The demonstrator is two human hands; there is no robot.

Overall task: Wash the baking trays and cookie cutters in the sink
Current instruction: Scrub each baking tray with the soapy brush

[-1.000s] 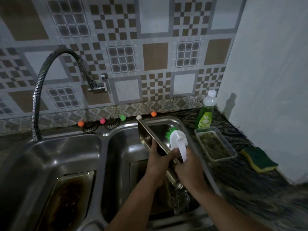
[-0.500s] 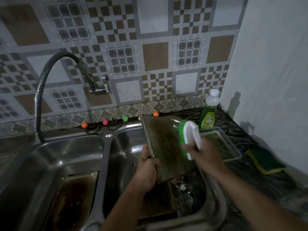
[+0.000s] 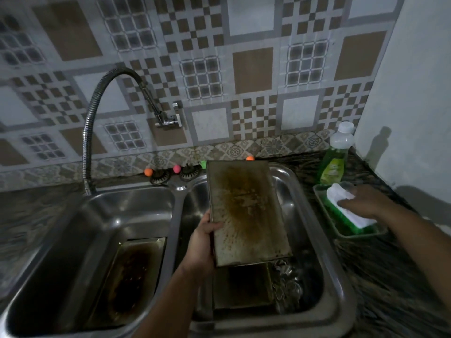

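My left hand (image 3: 203,242) grips the left edge of a stained baking tray (image 3: 246,211) and holds it tilted up above the right sink basin (image 3: 314,215). Its brown-marked face is turned toward me. My right hand (image 3: 366,201) holds a white scrub brush with green bristles (image 3: 346,211), pressed bristles-down into a clear plastic container (image 3: 380,231) on the counter to the right. Another tray (image 3: 244,286) lies in the bottom of the right basin, with metal cookie cutters (image 3: 285,286) beside it. A third dirty tray (image 3: 129,276) lies in the left basin (image 3: 102,215).
A flexible metal faucet (image 3: 97,113) arches from the left over toward the wall tap (image 3: 170,119). A green dish soap bottle (image 3: 335,157) stands behind the container. Small coloured balls (image 3: 148,172) and two drain strainers (image 3: 159,177) sit on the sink's back ledge.
My right hand has taken the brush off the tray and moved it right, down into the plastic container. The tray has been turned so its stained face shows toward me.
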